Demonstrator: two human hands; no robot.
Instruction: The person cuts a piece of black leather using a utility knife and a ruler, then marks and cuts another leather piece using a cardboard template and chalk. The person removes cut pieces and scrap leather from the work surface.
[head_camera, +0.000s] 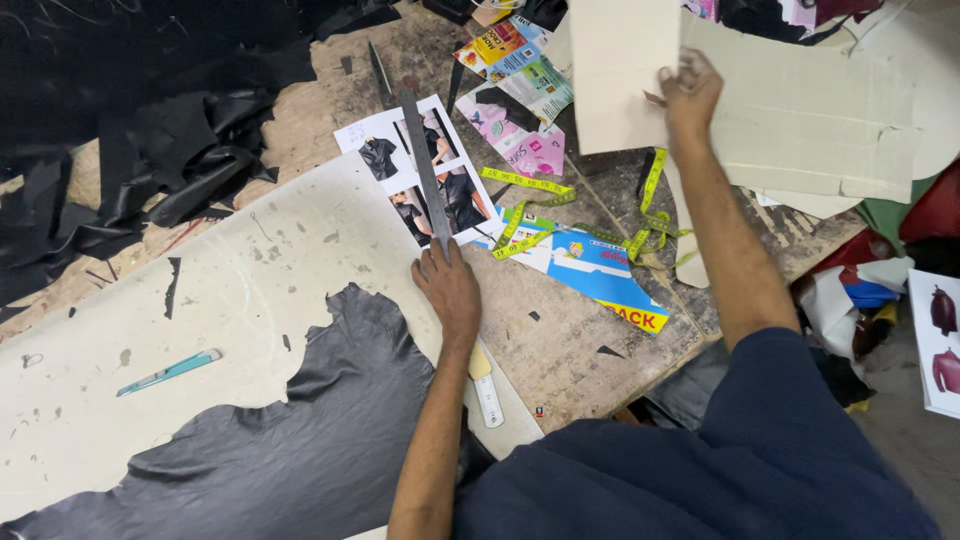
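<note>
My left hand (448, 285) presses flat on a long metal ruler (425, 165) that lies over a printed sheet of jacket photos (385, 150) on the wooden table. A black leather hide (300, 440) spreads on a pale cutting board (150, 320) just left of that hand. My right hand (688, 95) is raised at the far side, gripping the edge of a beige cardboard pattern piece (620, 70). A yellow measuring tape (540, 205) curls between the two hands.
A teal utility knife (168, 372) lies on the cutting board. Black leather scraps (170, 150) pile at the left. Colourful printed papers (520, 70) and a blue card (600, 280) lie mid-table. More cardboard patterns (830, 120) sit at the right, bags and clutter below them.
</note>
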